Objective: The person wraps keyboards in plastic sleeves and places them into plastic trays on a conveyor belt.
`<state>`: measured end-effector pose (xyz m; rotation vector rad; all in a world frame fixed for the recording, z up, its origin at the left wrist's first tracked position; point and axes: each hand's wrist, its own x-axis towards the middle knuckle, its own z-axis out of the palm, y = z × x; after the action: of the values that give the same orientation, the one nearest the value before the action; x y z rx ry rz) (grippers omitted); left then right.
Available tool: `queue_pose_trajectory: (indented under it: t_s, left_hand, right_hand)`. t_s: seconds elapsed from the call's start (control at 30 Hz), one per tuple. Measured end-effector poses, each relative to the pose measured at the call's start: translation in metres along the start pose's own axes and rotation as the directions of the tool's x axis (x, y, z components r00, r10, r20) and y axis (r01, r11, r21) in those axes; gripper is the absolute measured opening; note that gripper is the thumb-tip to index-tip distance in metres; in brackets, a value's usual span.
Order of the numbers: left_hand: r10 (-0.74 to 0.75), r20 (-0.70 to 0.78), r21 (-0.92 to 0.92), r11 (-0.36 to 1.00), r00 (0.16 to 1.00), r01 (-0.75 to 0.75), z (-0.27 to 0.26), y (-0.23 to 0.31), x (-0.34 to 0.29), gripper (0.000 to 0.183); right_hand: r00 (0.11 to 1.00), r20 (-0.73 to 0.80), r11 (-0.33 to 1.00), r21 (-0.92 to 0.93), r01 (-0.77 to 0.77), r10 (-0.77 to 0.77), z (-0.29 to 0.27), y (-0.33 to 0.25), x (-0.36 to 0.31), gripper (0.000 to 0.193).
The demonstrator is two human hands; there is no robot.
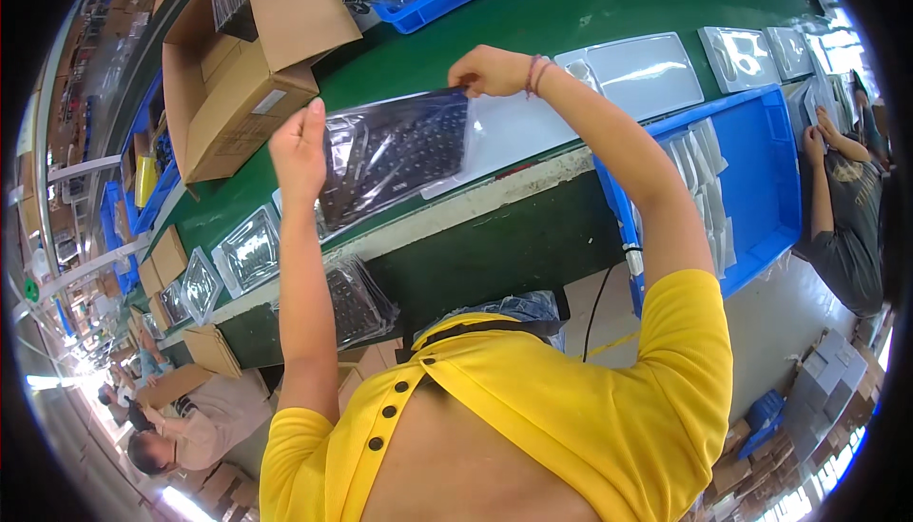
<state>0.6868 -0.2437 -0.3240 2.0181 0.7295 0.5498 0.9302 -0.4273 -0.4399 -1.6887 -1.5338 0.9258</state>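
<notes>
Left hand (301, 153) and right hand (495, 72) closed on one black, film-wrapped rectangular panel (395, 156), frame centre; blue plastic bin (764, 180), frame right, containing white packets (706, 146).

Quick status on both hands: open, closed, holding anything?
Left hand: closed, holding the left edge of the dark plastic-wrapped panel.
Right hand: closed, pinching that panel's upper right corner.

Pale grey floor (761, 318), bright tube light (185, 504)
</notes>
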Motion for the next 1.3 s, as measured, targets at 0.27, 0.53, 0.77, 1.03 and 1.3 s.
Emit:
queue_pose_trajectory:
  t_s: [0.27,0.53,0.77,1.03,1.3]
  left_hand:
    - [-0.004,0.193,0.536,0.838,0.981,-0.102,0.047,0.063,0.016,0.053]
    - [-0.14,0.147,0.521,0.852,0.979,0.044,0.099,0.039,0.03,0.053]
    - [-0.223,0.032,0.4,0.896,0.974,0.192,0.106,-0.013,0.035,0.054]
    - [-0.332,-0.11,0.045,0.94,0.937,0.338,0.159,-0.097,-0.003,0.055]
    - [-0.363,-0.078,0.425,0.83,0.928,0.361,0.169,-0.144,-0.017,0.066]
  right_hand:
    - [0.959,-0.009,0.905,-0.332,0.265,-0.284,0.054,0.045,0.058,0.012]
    - [0.986,-0.154,0.846,-0.516,-0.135,0.064,0.064,0.064,0.02,0.01]
    - [0.806,-0.582,0.72,-0.513,-0.468,0.109,0.052,0.05,-0.039,0.029]
    - [0.447,-0.739,0.561,-0.113,-0.82,0.504,0.06,0.079,-0.071,0.042]
    - [0.498,-0.78,0.736,-0.072,-0.673,0.379,0.065,0.078,-0.08,0.024]
